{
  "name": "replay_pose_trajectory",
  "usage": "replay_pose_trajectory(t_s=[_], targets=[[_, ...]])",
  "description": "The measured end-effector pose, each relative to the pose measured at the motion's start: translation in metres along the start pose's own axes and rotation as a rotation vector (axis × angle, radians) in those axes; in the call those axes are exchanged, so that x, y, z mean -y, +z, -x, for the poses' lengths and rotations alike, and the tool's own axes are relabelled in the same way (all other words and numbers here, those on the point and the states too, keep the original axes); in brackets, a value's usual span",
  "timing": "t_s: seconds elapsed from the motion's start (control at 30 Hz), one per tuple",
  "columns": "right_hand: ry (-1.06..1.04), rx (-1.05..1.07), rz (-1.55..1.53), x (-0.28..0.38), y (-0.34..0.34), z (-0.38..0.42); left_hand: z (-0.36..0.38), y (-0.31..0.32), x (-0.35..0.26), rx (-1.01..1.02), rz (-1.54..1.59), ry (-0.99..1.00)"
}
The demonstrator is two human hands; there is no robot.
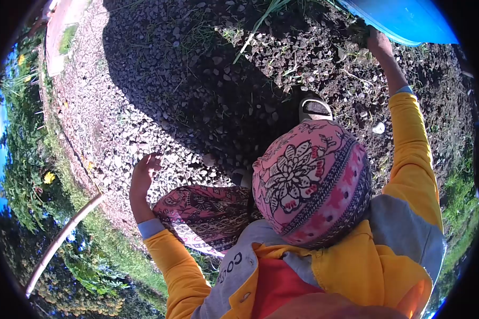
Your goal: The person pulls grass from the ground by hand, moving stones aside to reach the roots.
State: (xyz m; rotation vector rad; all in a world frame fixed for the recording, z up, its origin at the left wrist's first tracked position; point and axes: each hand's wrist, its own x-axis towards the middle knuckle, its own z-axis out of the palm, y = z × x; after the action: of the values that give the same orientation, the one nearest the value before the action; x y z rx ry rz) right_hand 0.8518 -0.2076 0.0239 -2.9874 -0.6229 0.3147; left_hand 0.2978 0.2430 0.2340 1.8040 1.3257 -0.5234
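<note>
My right hand (pixel 380 44) reaches out to the upper right, beside the rim of a large blue tub (pixel 410 18). Its fingers are closed round a dark clump of weeds (pixel 360 34), which hangs low over the soil; the fingertips are mostly hidden. My left hand (pixel 143 174) hovers above the gravel (pixel 114 143) with nothing in it. Its fingers are slightly bent and apart.
My knees in pink patterned trousers (pixel 308 186) fill the lower middle, with a shoe (pixel 315 108) on the ground ahead. Long grass blades (pixel 253 37) lie at the top. A curved pole (pixel 64 234) and leafy plants (pixel 29 186) stand on the left.
</note>
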Motion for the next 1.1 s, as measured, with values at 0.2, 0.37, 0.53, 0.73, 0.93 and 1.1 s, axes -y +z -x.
replay_pose_trajectory(t_s=[0.2,0.37,0.53,0.73,0.93,1.1], targets=[[0.086,-0.056,-0.014,-0.018,0.016,0.002,0.001,0.002,-0.001,-0.031,0.108,-0.018],[-0.022,0.23,-0.004,-0.012,0.031,0.022,0.002,0.001,0.0,-0.017,0.033,-0.018],[0.026,0.286,-0.094,-0.011,0.053,0.033,0.002,0.003,-0.003,0.004,0.086,-0.039],[0.164,0.063,-0.626,-0.022,0.067,0.02,0.001,0.001,0.007,-0.016,0.07,-0.022],[-0.282,0.194,-0.1,0.043,0.027,0.037,0.002,0.003,-0.001,-0.026,0.087,-0.063],[-0.257,0.204,-0.036,0.041,0.043,0.033,0.005,0.006,-0.007,-0.027,0.045,-0.024]])
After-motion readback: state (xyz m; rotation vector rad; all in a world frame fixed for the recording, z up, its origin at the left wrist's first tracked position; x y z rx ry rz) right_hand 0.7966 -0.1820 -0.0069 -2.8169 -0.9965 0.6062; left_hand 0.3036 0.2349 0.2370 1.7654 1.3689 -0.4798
